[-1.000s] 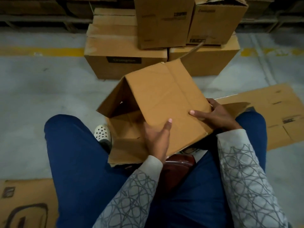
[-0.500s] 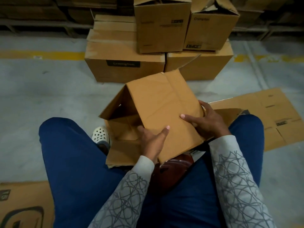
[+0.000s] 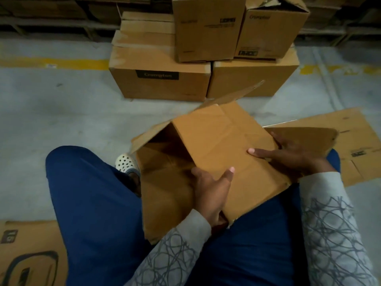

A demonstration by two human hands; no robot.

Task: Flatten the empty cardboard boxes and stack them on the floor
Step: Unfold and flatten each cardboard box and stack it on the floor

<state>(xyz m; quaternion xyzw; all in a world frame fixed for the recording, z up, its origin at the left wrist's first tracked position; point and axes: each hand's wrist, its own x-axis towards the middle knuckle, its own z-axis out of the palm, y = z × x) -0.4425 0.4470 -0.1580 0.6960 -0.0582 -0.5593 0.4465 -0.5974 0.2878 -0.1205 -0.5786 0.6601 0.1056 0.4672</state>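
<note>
A brown cardboard box (image 3: 218,141) lies half collapsed on my lap, its open end facing left so the dark inside shows. My left hand (image 3: 210,188) grips the near edge of its top panel, thumb on top and fingers inside. My right hand (image 3: 288,155) holds the right edge of the same panel, index finger laid flat across the top. One loose flap (image 3: 237,96) sticks up at the far side. Flattened cardboard (image 3: 350,141) lies on the floor to my right.
A pile of upright boxes (image 3: 160,79) stands straight ahead, two smaller ones (image 3: 208,27) stacked on top. Another flattened printed sheet (image 3: 26,254) lies at the lower left. My blue-trousered knees (image 3: 88,193) and a white perforated shoe (image 3: 125,164) frame the box. The grey floor has a yellow line (image 3: 51,64).
The box has sunk lower and closer onto my lap, hiding the reddish-brown object under it. My right hand has slid along the right edge; my left hand keeps its grip.
</note>
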